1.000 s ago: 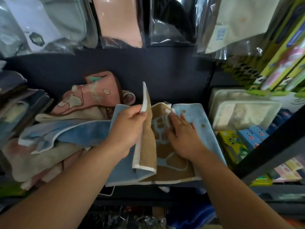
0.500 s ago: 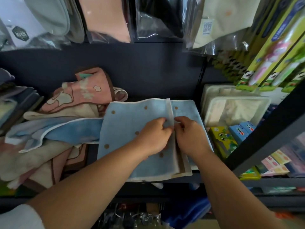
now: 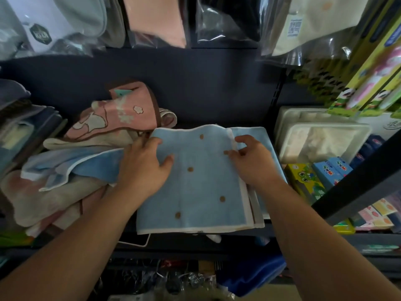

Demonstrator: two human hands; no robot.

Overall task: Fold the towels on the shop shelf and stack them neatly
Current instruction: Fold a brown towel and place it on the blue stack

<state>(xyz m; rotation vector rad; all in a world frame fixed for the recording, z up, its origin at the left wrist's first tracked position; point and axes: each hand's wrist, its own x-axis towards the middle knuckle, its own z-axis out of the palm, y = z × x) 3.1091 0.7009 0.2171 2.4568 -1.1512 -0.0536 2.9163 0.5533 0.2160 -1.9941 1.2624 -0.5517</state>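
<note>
The blue towel (image 3: 201,181), soft terry with brown dots and white hem, lies folded on the dark shelf (image 3: 217,114). The hands, together earlier, are apart: left hand (image 3: 143,168) spread flat on it, right hand (image 3: 253,159) pinching its right edge.

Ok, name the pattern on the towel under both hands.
Folded light blue towel, scattered brown dots; head view.

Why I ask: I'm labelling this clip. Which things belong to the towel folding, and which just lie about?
Job: blue dotted towel, left hand and right hand on it, heap of unfolded towels, pink towel atop it.
Lying about: hanging bagged goods, white plastic trays, frog boxes, blue boxes.
</note>
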